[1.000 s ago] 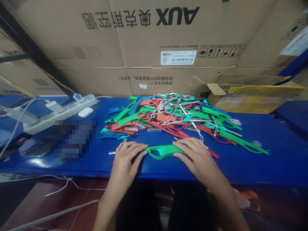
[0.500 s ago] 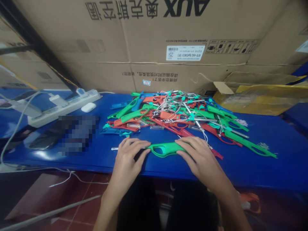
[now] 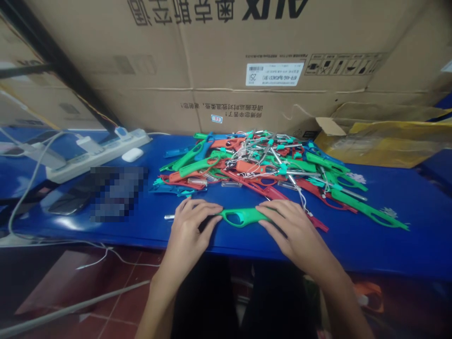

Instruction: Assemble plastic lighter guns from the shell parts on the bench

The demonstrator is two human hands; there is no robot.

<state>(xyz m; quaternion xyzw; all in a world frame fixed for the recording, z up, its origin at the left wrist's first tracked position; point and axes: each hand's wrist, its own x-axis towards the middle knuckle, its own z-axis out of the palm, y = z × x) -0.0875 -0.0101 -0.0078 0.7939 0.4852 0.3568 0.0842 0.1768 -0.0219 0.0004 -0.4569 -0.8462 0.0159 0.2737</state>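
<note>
Below frame centre, 1 green lighter (image 3: 251,216) lies left-to-right, left hand (image 3: 192,225) grasping its left end, right hand (image 3: 293,228) its right.

The hands (image 3: 190,225) partly hide the green casing (image 3: 251,215); the AUX lettering (image 3: 259,9) is cropped above.

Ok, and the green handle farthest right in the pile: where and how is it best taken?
Probably pinch the green handle by its looped end, coming from the near right: that end points out of the pile, and white bits lie just behind it.
</note>
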